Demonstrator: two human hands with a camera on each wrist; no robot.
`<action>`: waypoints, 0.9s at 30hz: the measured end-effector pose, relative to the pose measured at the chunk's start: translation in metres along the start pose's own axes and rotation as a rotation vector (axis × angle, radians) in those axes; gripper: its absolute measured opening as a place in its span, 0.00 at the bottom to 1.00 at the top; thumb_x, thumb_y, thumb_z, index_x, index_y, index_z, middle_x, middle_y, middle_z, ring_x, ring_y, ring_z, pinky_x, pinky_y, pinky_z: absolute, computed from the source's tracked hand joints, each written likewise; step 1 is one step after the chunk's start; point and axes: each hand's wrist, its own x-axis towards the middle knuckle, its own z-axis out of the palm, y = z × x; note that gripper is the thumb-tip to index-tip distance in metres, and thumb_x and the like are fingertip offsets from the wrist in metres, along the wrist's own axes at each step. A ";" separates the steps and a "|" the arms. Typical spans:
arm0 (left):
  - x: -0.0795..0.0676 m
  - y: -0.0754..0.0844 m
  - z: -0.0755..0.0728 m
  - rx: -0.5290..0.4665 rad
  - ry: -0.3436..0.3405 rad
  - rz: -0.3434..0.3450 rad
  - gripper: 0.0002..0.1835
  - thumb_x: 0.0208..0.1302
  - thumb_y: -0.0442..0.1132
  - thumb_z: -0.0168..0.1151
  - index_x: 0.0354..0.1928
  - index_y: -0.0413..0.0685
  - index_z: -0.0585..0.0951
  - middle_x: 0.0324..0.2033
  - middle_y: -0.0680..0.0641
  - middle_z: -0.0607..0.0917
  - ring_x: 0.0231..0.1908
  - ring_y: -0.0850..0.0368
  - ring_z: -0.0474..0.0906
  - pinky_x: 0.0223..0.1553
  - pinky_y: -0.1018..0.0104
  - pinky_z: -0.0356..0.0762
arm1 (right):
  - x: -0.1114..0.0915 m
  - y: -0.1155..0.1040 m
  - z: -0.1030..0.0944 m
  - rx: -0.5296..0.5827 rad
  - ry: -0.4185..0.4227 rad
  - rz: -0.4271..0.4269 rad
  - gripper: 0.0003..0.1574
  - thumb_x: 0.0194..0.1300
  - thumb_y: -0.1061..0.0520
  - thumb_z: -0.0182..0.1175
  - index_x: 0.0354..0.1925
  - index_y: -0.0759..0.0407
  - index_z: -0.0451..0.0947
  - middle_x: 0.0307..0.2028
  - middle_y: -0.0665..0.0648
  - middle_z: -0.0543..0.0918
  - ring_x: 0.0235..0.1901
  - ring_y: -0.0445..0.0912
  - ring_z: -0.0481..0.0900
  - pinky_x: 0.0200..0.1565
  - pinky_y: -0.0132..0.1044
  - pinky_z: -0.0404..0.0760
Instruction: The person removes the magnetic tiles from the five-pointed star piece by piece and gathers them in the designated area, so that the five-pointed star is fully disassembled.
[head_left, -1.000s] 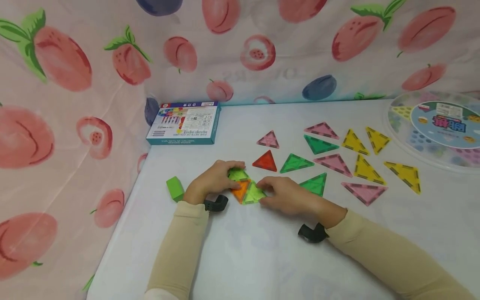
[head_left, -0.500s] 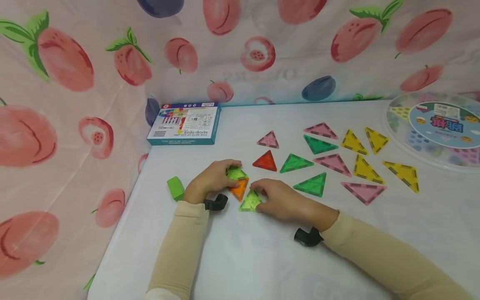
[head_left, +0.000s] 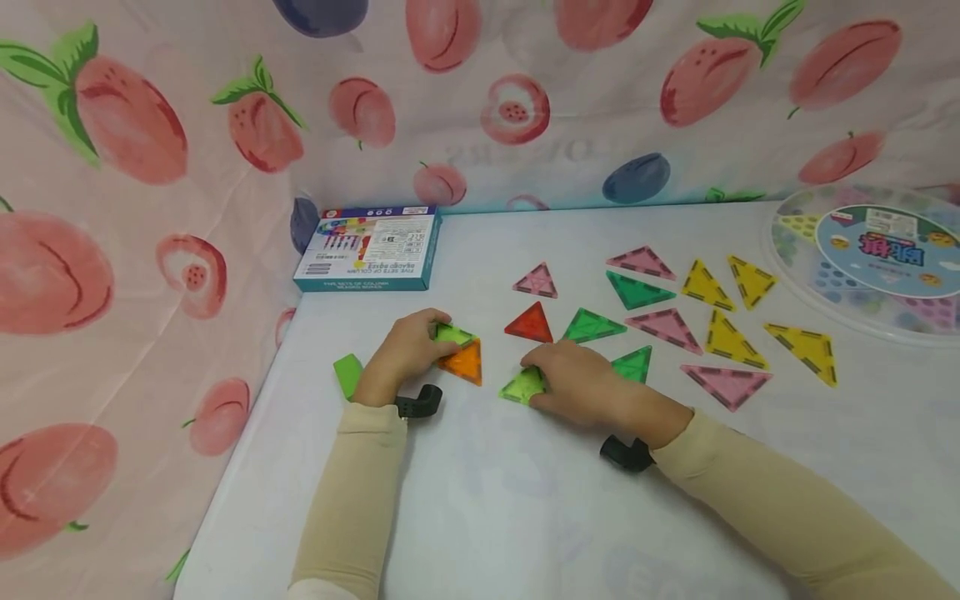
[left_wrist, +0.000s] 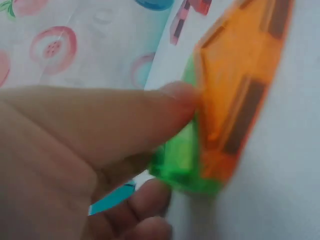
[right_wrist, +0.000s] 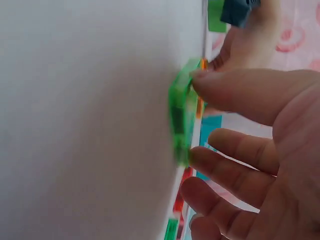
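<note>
In the head view my left hand (head_left: 405, 350) grips a light green triangular magnetic tile (head_left: 455, 334), with an orange triangular magnetic tile (head_left: 467, 363) edge to edge with it. The left wrist view shows the thumb against the seam of the orange tile (left_wrist: 235, 90) and the green tile (left_wrist: 180, 152), fingers curled underneath. My right hand (head_left: 581, 383) pinches a second light green triangular tile (head_left: 522, 387) between thumb and fingers, apart from the joined pair. In the right wrist view this green tile (right_wrist: 180, 112) appears edge-on, its far side hidden.
A red triangle tile (head_left: 530, 323), a small pink one (head_left: 537, 281) and several green, pink and yellow triangles lie beyond and right of my right hand. A green block (head_left: 347, 375) sits by my left wrist. A flat box (head_left: 367, 250) and a round clear container (head_left: 795, 292) stand behind.
The right hand has pulled its light green tile off the orange one, moving it first nearer me, then right. My left hand has shifted left with the green and orange tiles.
</note>
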 end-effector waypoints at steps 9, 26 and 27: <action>-0.001 -0.007 -0.006 -0.077 -0.104 0.044 0.40 0.45 0.43 0.71 0.62 0.53 0.64 0.58 0.50 0.66 0.51 0.53 0.62 0.57 0.54 0.56 | 0.003 0.008 -0.014 0.169 0.035 0.070 0.28 0.55 0.47 0.61 0.53 0.55 0.71 0.49 0.50 0.75 0.48 0.46 0.70 0.49 0.43 0.70; -0.001 -0.003 -0.002 -0.068 0.010 0.046 0.38 0.43 0.43 0.72 0.57 0.44 0.64 0.53 0.46 0.65 0.46 0.52 0.65 0.53 0.59 0.62 | 0.052 -0.021 -0.005 0.355 -0.109 0.051 0.28 0.57 0.47 0.60 0.54 0.53 0.68 0.44 0.49 0.76 0.43 0.41 0.72 0.46 0.36 0.73; 0.000 -0.003 -0.001 -0.074 0.016 0.050 0.38 0.44 0.42 0.72 0.57 0.44 0.64 0.54 0.46 0.65 0.46 0.52 0.65 0.53 0.59 0.63 | 0.053 -0.022 -0.005 0.386 -0.108 0.056 0.27 0.57 0.48 0.61 0.53 0.53 0.68 0.43 0.49 0.76 0.42 0.41 0.72 0.46 0.35 0.73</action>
